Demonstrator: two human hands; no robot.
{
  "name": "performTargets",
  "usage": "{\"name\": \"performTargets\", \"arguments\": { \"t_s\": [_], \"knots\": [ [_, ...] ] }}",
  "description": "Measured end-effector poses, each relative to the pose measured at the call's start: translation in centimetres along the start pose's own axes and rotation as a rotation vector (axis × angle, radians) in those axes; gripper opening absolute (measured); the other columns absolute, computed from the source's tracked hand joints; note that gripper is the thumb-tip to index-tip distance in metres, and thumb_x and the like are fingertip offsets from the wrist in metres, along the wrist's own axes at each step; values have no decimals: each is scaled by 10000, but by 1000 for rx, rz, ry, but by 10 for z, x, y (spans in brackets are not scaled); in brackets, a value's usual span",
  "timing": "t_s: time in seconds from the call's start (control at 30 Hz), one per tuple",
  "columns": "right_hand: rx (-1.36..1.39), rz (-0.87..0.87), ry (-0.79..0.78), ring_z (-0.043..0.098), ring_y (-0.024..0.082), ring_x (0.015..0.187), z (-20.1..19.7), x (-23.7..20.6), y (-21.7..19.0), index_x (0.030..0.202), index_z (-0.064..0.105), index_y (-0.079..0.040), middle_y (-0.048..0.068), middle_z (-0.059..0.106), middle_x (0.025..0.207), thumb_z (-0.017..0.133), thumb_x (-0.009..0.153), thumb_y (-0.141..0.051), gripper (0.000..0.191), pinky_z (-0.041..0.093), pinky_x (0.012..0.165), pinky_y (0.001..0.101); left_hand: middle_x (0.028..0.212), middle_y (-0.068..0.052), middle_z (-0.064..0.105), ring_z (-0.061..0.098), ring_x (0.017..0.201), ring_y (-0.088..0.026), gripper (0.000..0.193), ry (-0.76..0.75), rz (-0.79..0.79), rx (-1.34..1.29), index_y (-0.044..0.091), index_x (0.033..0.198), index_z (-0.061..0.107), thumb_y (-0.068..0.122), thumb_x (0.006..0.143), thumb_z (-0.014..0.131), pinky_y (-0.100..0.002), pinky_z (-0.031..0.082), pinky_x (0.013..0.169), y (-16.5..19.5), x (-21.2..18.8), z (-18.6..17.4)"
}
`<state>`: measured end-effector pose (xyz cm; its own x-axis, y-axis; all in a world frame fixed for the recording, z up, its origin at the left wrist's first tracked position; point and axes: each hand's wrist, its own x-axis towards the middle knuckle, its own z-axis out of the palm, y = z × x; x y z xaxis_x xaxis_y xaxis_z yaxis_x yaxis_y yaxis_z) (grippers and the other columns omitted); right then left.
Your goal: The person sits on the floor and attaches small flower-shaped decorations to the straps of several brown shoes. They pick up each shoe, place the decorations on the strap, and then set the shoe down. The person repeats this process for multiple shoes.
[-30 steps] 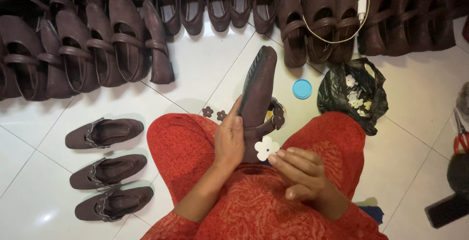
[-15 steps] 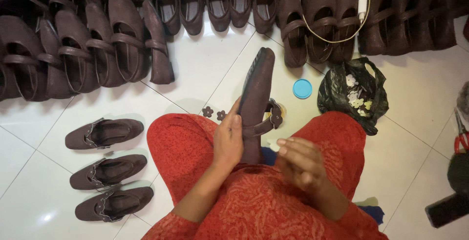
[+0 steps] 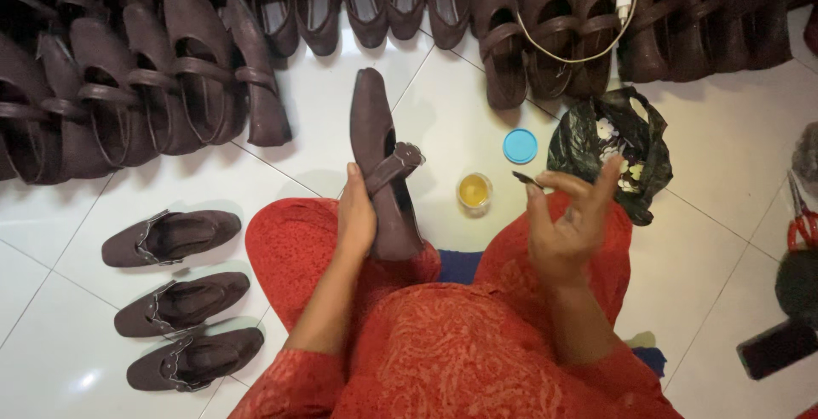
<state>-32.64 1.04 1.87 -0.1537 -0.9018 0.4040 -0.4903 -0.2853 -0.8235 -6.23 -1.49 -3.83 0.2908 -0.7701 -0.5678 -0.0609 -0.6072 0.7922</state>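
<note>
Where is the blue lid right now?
In the head view, the blue lid lies on the white floor, right of centre, between the small open jar and the black bag.

The left hand [image 3: 356, 219] covers the heel end of the brown shoe [image 3: 383, 163]. At three o'clock, the right hand [image 3: 567, 223] pinches a small dark thing [image 3: 523, 179], too small to tell. At twelve o'clock, the shoe rows [image 3: 204, 61] run off the edge; scissors [image 3: 801, 219] are cut off at three o'clock.
</note>
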Motion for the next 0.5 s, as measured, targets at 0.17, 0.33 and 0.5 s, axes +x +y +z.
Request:
{"name": "performTargets", "arguments": {
  "t_s": [0.17, 0.33, 0.5],
  "knots": [
    [178, 353, -49, 715, 163, 1027, 12, 13, 50, 1678, 152, -17, 90, 733, 1094, 708, 952, 53, 917, 617, 928, 320, 1507, -213, 498, 475, 1386, -302, 900, -162, -27, -108, -14, 1530, 377, 683, 994, 182, -370, 339, 1151, 5, 23, 39],
    [64, 407, -110, 712, 145, 950, 17, 9, 83, 1647, 238, -12, 102, 747, 1058, 734, 937, 5, 866, 581, 878, 283, 1535, -217, 508, 519, 1384, -309, 974, -335, -280, -365, -19, 1523, 406, 757, 964, 219, -384, 371, 1179, 11, 50, 80],
    [112, 407, -114, 718, 145, 944, 15, 13, 89, 1637, 273, -15, 98, 760, 1032, 749, 928, -11, 854, 576, 887, 292, 1496, -224, 466, 465, 1380, -272, 1019, -179, -289, -341, -11, 1537, 453, 798, 985, 174, -412, 315, 1180, 26, 72, 84]
  ]
}}
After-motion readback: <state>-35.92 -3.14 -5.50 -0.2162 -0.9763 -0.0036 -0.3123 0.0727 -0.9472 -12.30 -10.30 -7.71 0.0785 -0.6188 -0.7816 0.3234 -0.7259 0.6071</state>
